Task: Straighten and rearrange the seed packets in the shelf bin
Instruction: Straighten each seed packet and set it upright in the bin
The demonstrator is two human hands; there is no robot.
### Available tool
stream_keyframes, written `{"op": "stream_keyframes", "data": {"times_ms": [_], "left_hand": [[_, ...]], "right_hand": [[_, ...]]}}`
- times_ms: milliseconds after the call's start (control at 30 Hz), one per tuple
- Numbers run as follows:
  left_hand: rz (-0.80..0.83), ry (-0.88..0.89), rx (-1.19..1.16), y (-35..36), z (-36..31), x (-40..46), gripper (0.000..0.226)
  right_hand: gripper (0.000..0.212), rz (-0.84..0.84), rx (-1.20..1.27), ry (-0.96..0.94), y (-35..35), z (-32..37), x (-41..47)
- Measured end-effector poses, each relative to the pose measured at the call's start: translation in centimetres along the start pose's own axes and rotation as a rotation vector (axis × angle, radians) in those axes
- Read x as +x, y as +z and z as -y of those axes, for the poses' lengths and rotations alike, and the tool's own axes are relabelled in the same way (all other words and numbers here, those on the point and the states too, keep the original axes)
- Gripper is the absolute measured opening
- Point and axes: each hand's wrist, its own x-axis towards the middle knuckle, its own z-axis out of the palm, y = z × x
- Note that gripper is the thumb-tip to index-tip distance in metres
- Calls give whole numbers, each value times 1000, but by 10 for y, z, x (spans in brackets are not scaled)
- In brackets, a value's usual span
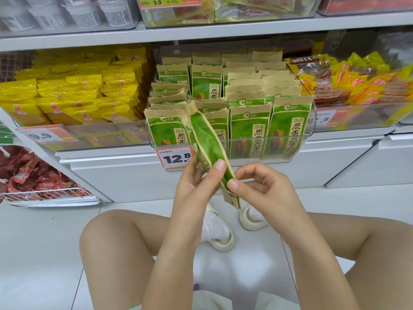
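The held packet (209,151) hides part of the price tag (174,158) and one front packet's print; top-shelf bins (67,14) are cut off above.

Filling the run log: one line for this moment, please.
stage: packets out of bin | left hand: grips packets | right hand: pinches their lower edge | bin rows: upright

Bright, even light with soft shadows. The white floor (55,253) shines. Edges bend and look a bit blurry.
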Motion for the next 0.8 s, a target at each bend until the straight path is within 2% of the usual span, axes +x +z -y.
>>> {"op": "stream_keyframes", "data": {"times_ms": [133, 267, 433, 600, 800], "left_hand": [[-12, 4, -13, -3, -6, -3, 52], [1, -22, -13, -4, -8, -5, 49], [17, -44, 24, -5, -7, -6, 64], [46, -64, 63, -3, -9, -7, 67], [40, -91, -62, 1, -10, -7, 60]], "right_hand": [[24, 37, 6, 20, 0, -2, -1], [14, 54, 69, -4, -2, -3, -1], [13, 79, 112, -49, -3, -4, -1], [12, 106, 118, -68, -4, -7, 1], [11, 174, 125, -71, -4, -11, 2]]}}
